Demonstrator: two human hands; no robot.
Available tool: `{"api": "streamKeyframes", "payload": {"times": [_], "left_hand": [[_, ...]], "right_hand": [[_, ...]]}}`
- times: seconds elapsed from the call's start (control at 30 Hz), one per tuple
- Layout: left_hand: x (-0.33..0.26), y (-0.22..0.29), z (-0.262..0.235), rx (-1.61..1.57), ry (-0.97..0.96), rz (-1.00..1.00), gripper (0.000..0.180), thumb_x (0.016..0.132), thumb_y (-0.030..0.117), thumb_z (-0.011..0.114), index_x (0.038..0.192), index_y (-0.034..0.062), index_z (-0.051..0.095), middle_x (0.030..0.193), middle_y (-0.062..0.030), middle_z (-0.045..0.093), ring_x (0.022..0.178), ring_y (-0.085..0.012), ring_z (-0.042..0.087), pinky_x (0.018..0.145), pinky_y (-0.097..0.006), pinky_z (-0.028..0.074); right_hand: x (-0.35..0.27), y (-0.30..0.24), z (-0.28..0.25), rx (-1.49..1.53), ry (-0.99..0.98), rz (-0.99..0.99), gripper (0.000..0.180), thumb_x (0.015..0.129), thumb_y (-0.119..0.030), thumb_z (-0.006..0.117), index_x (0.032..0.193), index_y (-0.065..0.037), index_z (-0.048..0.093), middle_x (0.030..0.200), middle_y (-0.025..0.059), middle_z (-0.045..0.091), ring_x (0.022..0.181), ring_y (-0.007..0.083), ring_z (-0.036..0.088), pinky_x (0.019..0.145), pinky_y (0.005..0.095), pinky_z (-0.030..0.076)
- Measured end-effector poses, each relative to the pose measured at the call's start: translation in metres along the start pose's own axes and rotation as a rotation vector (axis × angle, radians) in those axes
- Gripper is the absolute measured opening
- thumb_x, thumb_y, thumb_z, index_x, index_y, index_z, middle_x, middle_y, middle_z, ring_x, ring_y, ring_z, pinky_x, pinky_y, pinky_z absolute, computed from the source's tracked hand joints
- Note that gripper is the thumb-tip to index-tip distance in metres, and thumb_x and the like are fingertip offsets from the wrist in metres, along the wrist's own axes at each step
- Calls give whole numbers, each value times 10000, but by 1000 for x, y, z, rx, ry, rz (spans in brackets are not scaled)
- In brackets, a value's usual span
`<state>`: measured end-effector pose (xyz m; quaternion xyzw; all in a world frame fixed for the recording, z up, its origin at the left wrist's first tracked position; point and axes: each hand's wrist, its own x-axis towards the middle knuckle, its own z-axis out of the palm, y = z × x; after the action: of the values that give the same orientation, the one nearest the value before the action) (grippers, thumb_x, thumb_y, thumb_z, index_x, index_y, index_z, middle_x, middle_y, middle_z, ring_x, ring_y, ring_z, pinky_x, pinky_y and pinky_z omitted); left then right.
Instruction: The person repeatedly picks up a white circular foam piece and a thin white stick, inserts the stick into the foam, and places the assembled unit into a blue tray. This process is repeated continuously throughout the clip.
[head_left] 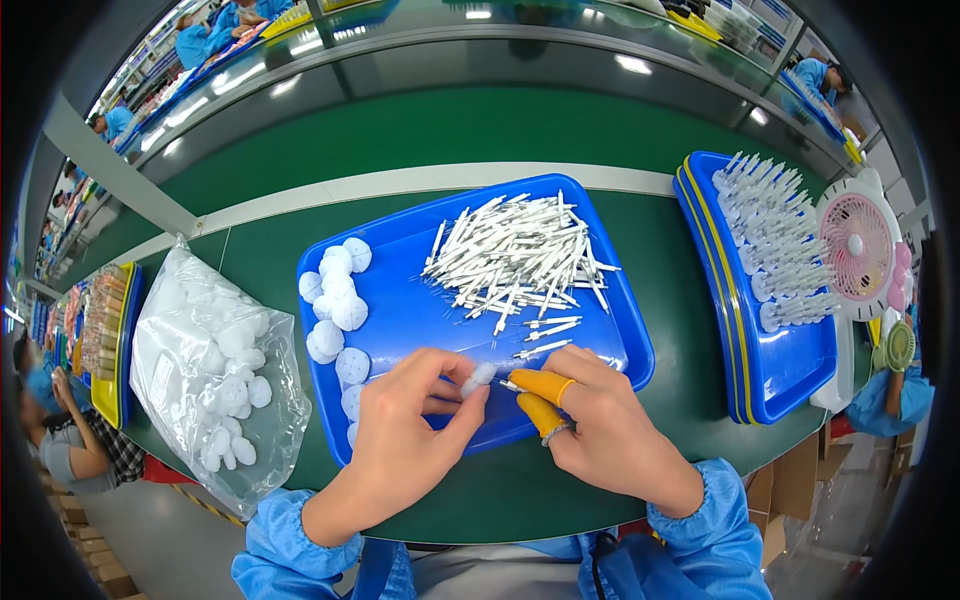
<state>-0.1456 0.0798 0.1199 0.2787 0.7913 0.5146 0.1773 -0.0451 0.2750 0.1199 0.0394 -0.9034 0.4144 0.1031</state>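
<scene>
Over the front of a blue tray (640, 345), my left hand (405, 420) pinches a small white translucent disc (479, 378) between thumb and fingertips. My right hand (615, 430), with yellow finger cots on the thumb and a finger, grips a thin white stick (507, 384). The stick's tip points at the disc and is close to it; whether they touch I cannot tell. A heap of similar white sticks (520, 245) with thin wire ends lies in the tray's far half, a few set apart nearer me. White round discs (343, 300) line its left side.
Left of the tray lies a clear plastic bag (165, 330) of white discs. At the right, stacked blue and yellow trays (800, 375) hold rows of discs with upright sticks (770, 230), beside a pink-and-white fan (856, 245). A green belt (430, 130) runs behind; people work around.
</scene>
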Motion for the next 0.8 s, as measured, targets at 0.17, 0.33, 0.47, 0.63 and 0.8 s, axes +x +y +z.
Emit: {"api": "streamKeyframes", "payload": {"times": [0.17,0.33,0.47,0.63,0.8], "left_hand": [[-1,0,6,27,35,31,154,894,-27,781,1007,-39,677,945,-140,682,834,-241,760,722,-349,677],[-2,1,8,99,49,152,173,880,-29,778,1025,-37,685,941,-145,678,811,-263,750,747,-357,678],[-4,1,8,132,69,210,182,864,-43,771,1025,-38,686,925,-147,666,789,-272,742,724,-357,668],[-9,0,10,173,64,235,190,861,-48,758,1033,-33,679,916,-150,647,748,-286,727,628,-364,610],[-9,-11,12,213,58,204,207,877,-40,757,1068,-27,679,938,-155,650,765,-313,736,652,-377,600]], "right_hand": [[-2,-2,7,15,-28,-6,412,707,88,717,1119,87,731,964,165,620,926,355,607,814,450,495],[-2,-6,11,38,16,-22,376,657,79,720,1032,108,723,936,168,613,909,357,606,785,454,503],[-5,-9,14,66,94,-36,325,640,81,717,963,114,721,893,170,605,847,354,602,725,455,499],[-7,-12,24,72,146,-19,323,637,82,712,959,111,720,877,172,601,830,357,599,695,462,493],[-2,-12,26,110,40,160,310,659,102,700,968,102,729,876,176,599,823,378,598,715,469,494]]}}
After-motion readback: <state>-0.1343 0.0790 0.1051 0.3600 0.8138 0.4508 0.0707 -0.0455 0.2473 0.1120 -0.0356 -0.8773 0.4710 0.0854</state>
